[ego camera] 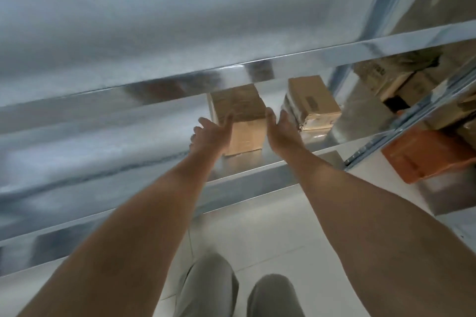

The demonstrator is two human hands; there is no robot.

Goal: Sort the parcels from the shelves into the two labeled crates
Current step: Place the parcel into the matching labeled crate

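Parcel target is small brown taped cardboard box [238,116] on galvanised metal shelf [257,162], likely light and rigid; left hand [210,134] and right hand [279,131] flank it, fingers straight, holding nothing; clamp opposite side faces.

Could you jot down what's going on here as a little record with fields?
setting: metal shelf rack, pale tiled floor
target: cardboard parcel standing on the shelf
left hand: open, at the parcel's left side
right hand: open, at its right side
neighbour: second cardboard parcel to the right, apart
also: orange box on the next rack
crates: not in view
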